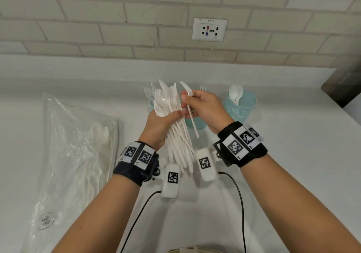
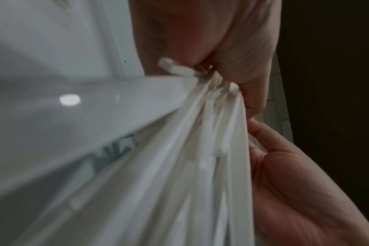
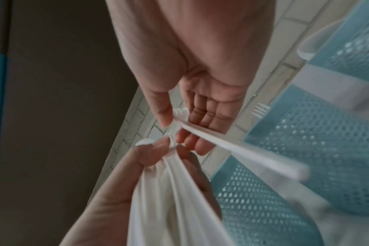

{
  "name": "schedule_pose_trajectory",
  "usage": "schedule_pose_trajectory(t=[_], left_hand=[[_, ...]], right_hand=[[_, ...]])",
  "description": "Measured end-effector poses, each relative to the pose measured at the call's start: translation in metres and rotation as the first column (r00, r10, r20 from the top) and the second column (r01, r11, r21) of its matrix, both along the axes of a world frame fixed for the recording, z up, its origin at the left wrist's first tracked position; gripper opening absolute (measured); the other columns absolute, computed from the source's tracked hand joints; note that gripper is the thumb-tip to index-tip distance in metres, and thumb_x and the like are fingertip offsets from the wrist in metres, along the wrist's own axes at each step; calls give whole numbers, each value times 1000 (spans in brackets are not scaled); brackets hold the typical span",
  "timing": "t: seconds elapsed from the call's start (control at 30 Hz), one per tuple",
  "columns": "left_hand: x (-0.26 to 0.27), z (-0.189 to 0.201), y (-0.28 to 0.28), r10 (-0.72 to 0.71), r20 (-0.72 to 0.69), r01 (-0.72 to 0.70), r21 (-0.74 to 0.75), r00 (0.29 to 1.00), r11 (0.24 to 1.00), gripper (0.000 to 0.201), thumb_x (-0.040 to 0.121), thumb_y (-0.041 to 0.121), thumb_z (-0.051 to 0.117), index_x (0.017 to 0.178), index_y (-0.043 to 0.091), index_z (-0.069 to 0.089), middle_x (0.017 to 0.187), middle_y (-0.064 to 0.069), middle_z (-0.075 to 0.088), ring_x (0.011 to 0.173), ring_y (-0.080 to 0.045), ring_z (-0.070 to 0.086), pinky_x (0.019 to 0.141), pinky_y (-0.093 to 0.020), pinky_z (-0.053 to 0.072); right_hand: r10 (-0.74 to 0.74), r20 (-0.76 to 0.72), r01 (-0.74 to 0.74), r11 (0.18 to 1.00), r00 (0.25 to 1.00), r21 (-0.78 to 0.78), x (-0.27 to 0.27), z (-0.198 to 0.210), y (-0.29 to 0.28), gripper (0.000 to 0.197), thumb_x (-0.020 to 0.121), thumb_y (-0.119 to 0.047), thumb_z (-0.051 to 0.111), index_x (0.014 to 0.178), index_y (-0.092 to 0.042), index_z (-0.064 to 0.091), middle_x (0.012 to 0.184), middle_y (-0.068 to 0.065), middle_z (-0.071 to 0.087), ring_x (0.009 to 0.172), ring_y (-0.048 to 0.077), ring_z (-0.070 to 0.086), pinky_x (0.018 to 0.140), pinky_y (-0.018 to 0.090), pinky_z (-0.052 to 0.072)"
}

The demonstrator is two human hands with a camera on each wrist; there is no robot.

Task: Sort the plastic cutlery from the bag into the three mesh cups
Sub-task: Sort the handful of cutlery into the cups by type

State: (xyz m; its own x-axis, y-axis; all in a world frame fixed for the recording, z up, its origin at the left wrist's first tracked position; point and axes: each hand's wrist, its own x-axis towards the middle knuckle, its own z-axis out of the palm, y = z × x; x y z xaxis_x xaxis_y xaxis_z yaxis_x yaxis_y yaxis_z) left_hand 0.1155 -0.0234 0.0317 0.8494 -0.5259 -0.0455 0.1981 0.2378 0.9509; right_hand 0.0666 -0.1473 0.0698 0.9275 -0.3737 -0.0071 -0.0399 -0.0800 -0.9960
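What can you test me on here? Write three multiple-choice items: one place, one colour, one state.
1. The clear plastic bag lies: A. on the white counter, left side; B. in a cup; C. in a hand.
2. The plastic mesh cup holding white spoons is: A. red; B. black; C. light blue.
3. The right hand: A. hangs empty; B. pinches one white plastic utensil; C. presses the bag.
Answers: 1 A, the head view shows it flat there. 2 C, its wall is pale blue. 3 B, thumb and fingers clamp its handle.
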Motion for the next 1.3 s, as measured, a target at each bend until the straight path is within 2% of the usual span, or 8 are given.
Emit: schedule_pose_trajectory(t=[0.1,0.27,0.37,0.5,0.93,1.1,1.2,1.3], left_hand=[[0,-2,0,33,-18,-32,21,999,999,23,82,-4,63,96,14,62,76,2,68,68,-8,67,65,-26,51],[2,-2,0,101,-64,-101,13,993,995,28,82,-1,65,107,10,61,83,-3,66,69,-11,67,61,-26,53],[4,0,2,148,-88,-150,-17,985,989,32,81,0,65,113,4,60,88,-8,67,77,-19,67,66,-30,54],[7,2,5,177,-104,-182,-39,979,982,34,81,0,65,115,2,59,97,-14,65,87,-27,67,74,-36,56],[-4,1,5,184,124,-196,92,975,976,40,67,10,77,103,14,62,93,-4,69,84,-18,68,74,-32,57],[-4,1,3,172,301,-240,209,938,948,38,72,0,73,100,20,56,91,2,65,84,-13,64,73,-25,53],[-4,2,1,164,358,-265,256,919,930,41,71,5,74,106,18,57,91,4,67,82,-10,65,67,-19,52],[-6,4,-2,158,388,-273,261,908,926,44,71,14,77,112,18,60,97,5,69,88,-7,66,72,-20,53]], right_hand=[[-38,7,38,999,999,27,-1,-1,-2,12,93,-11,52,103,-11,59,69,0,56,58,13,54,62,27,52],[-87,-20,83,986,996,-146,-7,-6,-3,16,89,-11,56,82,-25,56,62,-8,42,51,6,38,54,19,32],[49,-62,-60,979,997,-196,-19,-10,0,15,81,-25,71,76,-21,58,58,-9,44,45,0,40,47,12,33],[90,-66,-104,958,994,-268,-25,-21,7,25,80,-23,73,90,-2,66,67,-8,56,48,-8,48,51,3,35],[-108,101,126,973,989,-194,-15,-21,12,8,86,-18,66,88,-11,65,68,-12,57,55,-9,51,60,10,38],[-161,349,224,963,923,-150,-19,-5,15,4,84,-12,68,86,-11,65,74,-9,60,71,-1,55,71,11,44],[-124,317,215,938,940,-271,-18,5,24,20,75,-29,77,77,-12,68,59,-10,48,57,6,44,58,18,39],[-141,154,204,805,978,-558,-11,7,34,34,70,-46,75,72,-13,68,54,-7,47,53,10,44,53,23,35]])
